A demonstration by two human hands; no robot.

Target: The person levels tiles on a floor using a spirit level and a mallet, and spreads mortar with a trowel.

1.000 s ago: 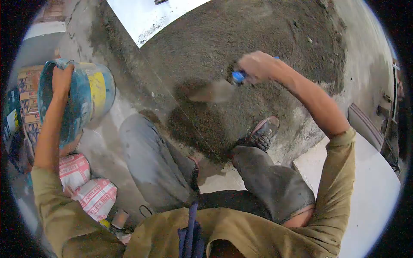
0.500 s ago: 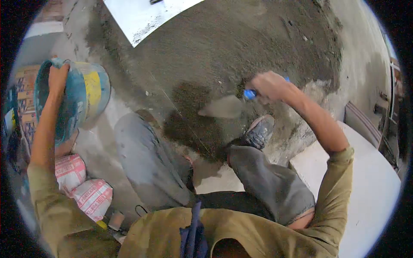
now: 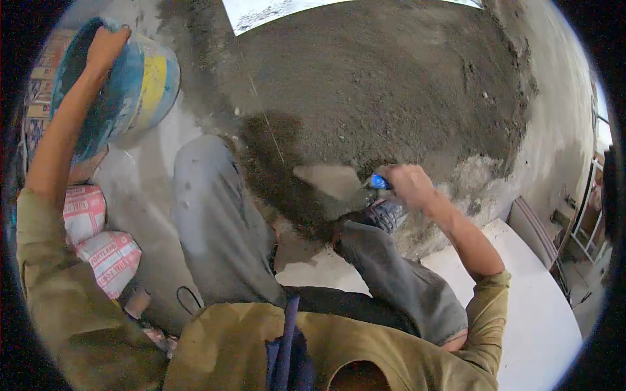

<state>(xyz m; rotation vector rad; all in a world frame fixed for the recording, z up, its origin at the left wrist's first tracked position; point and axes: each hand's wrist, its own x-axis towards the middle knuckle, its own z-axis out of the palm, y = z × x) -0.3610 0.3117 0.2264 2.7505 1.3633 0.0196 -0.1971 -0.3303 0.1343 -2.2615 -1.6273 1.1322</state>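
At the left, my left hand [image 3: 109, 47] is closed over the rim of a tilted teal bucket [image 3: 130, 107] with a yellow band; its opening faces left. My right hand [image 3: 409, 187] grips the blue handle of a pointed trowel [image 3: 329, 180]. The trowel's flat blade points left, low over a dark, damp patch of grey mortar [image 3: 365, 91]. My shoe [image 3: 388, 216] is just below the right hand, partly hidden by it.
Cement bags [image 3: 107, 257] with red print stand at the lower left. White sheets lie at the top, one with a speckled corner [image 3: 261, 13]. A white slab [image 3: 521, 293] is at the right. A wall [image 3: 561, 98] bounds the mortar on the right.
My right hand has drawn the trowel closer to my body, near the shoe. The left hand stays on the bucket rim. The view has shifted, so the bucket appears higher.
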